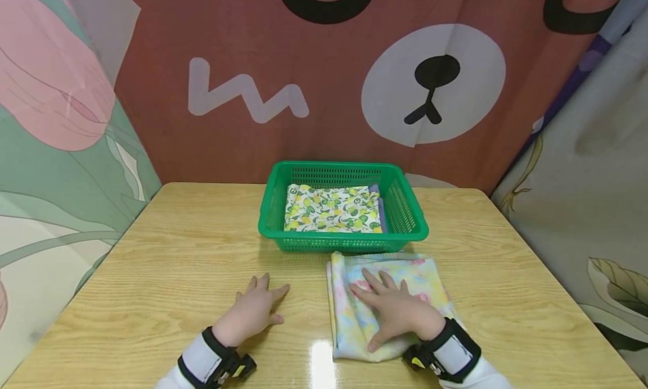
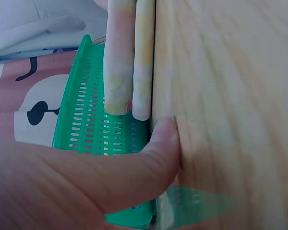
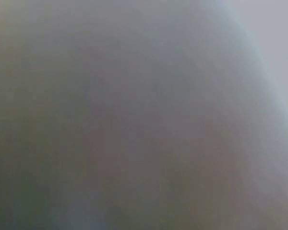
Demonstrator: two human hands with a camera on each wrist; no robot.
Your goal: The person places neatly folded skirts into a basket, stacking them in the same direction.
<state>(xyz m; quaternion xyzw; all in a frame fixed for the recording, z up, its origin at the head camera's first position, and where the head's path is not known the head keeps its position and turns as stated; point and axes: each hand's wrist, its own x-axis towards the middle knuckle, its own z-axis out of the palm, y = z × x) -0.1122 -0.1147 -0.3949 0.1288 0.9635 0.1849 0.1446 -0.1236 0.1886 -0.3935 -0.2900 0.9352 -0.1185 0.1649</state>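
A folded pastel tie-dye cloth [image 1: 349,327] in yellow, blue and pink lies on the table in front of the basket. My right hand [image 1: 400,310] rests on it with the fingers spread. To the left of the cloth, my left hand [image 1: 250,313] touches the bare wood, fingers spread and holding nothing. In the left wrist view the left thumb [image 2: 158,153] lies along the table, and the cloth's thick folded edges [image 2: 120,62] stand beyond it. The right wrist view is too blurred and close to make anything out.
Behind the cloth stands a green plastic basket [image 1: 334,243]. Inside it lies a folded lemon-print cloth [image 1: 331,209], with a purple cloth [image 1: 382,209] showing at its right edge. The wooden table [image 1: 177,254] meets a patterned curtain [image 1: 253,141] at the back.
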